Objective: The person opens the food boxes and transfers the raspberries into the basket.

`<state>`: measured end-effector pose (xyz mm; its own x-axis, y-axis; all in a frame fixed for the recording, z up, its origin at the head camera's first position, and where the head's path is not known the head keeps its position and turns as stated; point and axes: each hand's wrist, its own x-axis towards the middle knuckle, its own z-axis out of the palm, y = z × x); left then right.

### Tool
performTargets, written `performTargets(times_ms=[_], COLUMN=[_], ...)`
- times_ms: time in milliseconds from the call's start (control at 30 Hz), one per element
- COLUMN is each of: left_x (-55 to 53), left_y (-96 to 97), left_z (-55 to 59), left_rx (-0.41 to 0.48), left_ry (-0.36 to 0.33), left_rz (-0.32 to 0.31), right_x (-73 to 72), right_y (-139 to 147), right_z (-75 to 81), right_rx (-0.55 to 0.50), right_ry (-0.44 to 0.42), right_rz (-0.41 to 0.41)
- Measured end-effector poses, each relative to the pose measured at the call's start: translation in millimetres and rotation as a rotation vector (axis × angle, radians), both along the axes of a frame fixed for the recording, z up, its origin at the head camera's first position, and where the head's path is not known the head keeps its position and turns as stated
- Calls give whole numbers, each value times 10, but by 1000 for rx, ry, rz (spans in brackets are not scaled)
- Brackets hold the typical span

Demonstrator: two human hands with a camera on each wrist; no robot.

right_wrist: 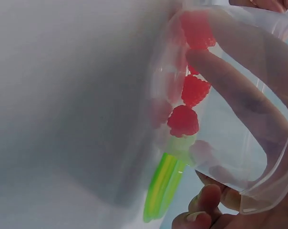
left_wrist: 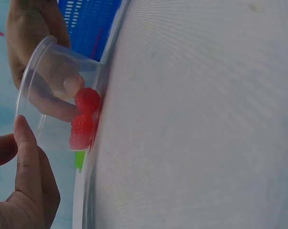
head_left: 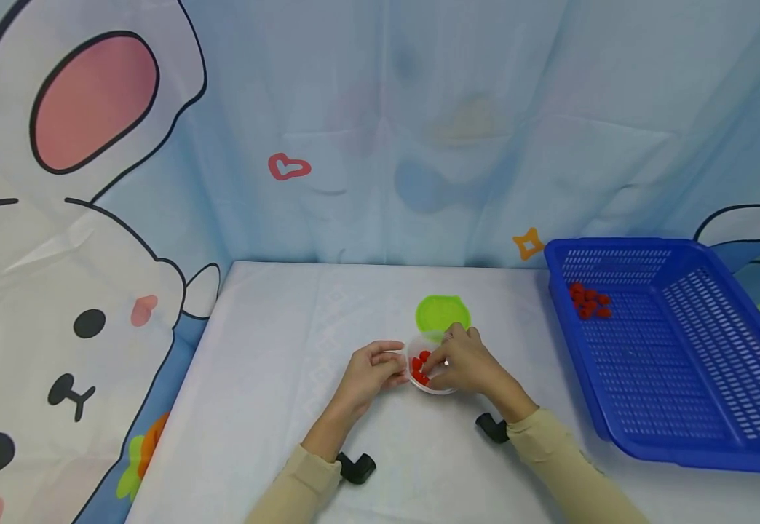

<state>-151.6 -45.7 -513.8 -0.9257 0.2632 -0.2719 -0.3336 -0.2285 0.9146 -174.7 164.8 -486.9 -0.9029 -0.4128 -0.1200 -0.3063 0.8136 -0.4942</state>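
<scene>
A clear plastic cup stands upright on the white table, with several red raspberries on its bottom. My left hand holds the cup by its left side, thumb and index finger at the rim in the left wrist view. My right hand reaches down into the cup from the right. Its thumb and a finger close about one raspberry near the bottom, seen through the clear wall. Just behind the cup lies a round bright green lid.
A blue perforated basket stands on the right, with several red raspberries in its far left corner. Black wrist-worn pieces show under both forearms. A printed cloth hangs behind the table.
</scene>
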Motion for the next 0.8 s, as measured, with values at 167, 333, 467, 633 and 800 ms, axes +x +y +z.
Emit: performTargets(times_ms=[167,333,467,633,800], left_x=[-4,-6,-3,0,4], left_y=[3,-2,-6,-9,-23], left_z=[-1,-4,3,20,32], left_rx=[-7,-5,-7,-5,-14], left_ry=[-4,-5,-5,-2,8], left_rz=[2,2,-1,-4,-7], right_x=[-7,-15,-20,-32,-46], right_y=[-9,-4,15,67,152], right_z=[-12,-6,8,-8,-60], right_rx=[-1,-22,-48,-97,-196], right_ry=[-4,-4,-10,-3,-9], right_rz=[-6,10,30,58,61])
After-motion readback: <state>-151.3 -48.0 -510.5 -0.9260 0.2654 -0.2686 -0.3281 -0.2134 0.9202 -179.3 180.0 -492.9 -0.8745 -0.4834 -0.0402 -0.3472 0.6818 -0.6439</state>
